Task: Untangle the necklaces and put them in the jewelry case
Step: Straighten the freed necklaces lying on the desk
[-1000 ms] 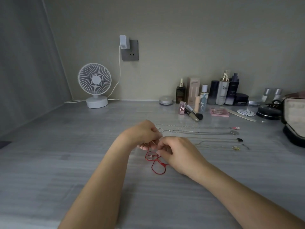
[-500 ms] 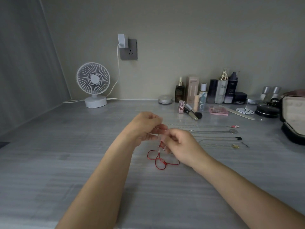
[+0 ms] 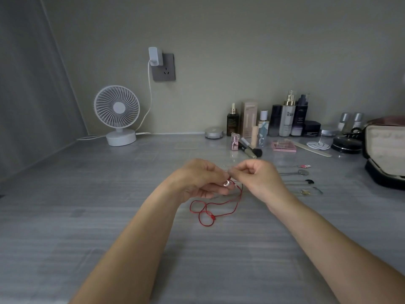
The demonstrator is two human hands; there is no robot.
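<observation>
Pinching red cord necklace (image 3: 213,216): left hand (image 3: 197,181), right hand (image 3: 260,178)

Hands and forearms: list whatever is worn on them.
Nothing worn shows. The left hand and right hand are gloveless; both wrists carry no watch or bracelet. The left forearm and right forearm are bare, no sleeve in view.

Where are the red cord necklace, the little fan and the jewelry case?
red cord necklace (image 3: 212,216), head view, its small knot.
white desk fan (image 3: 116,107), head view, grille centre.
jewelry case (image 3: 388,148), head view, pale lining.
</observation>
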